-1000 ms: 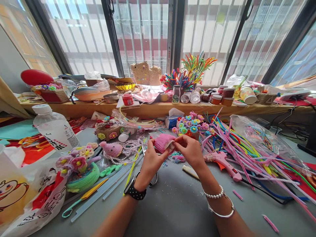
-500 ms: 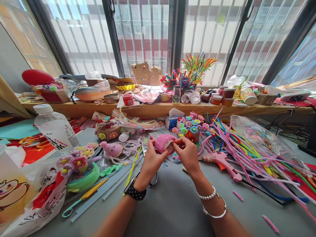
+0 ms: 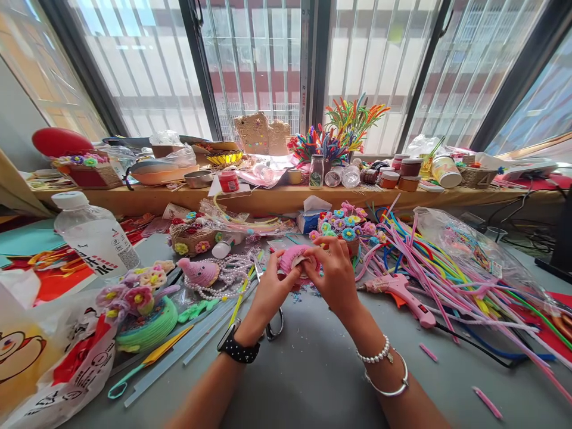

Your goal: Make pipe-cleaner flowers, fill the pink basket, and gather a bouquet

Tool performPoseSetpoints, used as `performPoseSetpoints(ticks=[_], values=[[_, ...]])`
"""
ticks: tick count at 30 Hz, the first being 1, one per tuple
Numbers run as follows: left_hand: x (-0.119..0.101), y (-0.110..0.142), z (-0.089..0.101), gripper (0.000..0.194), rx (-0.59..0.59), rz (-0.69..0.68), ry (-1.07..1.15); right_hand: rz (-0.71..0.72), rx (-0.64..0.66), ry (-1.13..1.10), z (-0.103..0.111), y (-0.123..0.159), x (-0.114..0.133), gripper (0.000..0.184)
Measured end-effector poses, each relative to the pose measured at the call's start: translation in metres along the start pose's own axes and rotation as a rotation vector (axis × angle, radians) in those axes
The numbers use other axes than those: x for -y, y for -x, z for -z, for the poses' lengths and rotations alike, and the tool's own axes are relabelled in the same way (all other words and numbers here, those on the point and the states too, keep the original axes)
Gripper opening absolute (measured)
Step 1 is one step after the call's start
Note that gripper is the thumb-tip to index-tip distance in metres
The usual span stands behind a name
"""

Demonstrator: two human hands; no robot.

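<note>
A small round pink piece of coiled fuzzy pipe cleaner is held above the table, its whitish inside facing me in part. My left hand grips its left side between thumb and fingers. My right hand has its thumb at the whitish opening and its bent fingers over the right edge, hiding part of the piece. Scissors lie under my left wrist. Left of the hands sits a pink pipe-cleaner figure with eyes, next to strings of white beads. To the right rests a pink glue gun.
Loose pipe cleaners spread over the right side. A green pot of fuzzy flowers, glue sticks, a plastic bottle and a drink bag stand left. A flower basket is behind my right hand; jars line the sill.
The pink piece has been turned a little, its opening now more towards me. My right fingers have lifted and bent over its edge. The whole view has shifted slightly.
</note>
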State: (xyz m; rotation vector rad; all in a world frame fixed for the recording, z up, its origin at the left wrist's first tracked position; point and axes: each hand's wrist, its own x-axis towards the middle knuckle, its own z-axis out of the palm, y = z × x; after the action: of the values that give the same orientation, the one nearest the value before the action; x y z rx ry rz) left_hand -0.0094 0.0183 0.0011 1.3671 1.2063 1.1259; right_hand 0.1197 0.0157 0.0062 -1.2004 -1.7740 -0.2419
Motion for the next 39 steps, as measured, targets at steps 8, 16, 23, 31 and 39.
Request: performPoseSetpoints(ticks=[8,16,23,31,39], values=[[-0.001,0.001,0.001,0.050,0.052,-0.024,-0.042,-0.003,0.064,0.025,0.007,-0.002,-0.003,0.006],[-0.003,0.000,0.002,0.048,0.049,-0.012,-0.171,0.040,0.113,0.115,0.009,-0.002,0.001,0.006],[-0.001,-0.002,0.006,0.046,-0.007,-0.068,-0.344,-0.023,0.074,0.126,0.006,0.000,0.006,0.007],[-0.006,0.003,0.007,0.040,0.006,-0.189,-0.591,-0.076,0.286,-0.105,0.005,-0.004,-0.007,0.030],[0.001,0.002,0.002,0.067,-0.096,-0.122,-0.284,-0.182,0.209,-0.147,0.005,-0.001,-0.001,0.016]])
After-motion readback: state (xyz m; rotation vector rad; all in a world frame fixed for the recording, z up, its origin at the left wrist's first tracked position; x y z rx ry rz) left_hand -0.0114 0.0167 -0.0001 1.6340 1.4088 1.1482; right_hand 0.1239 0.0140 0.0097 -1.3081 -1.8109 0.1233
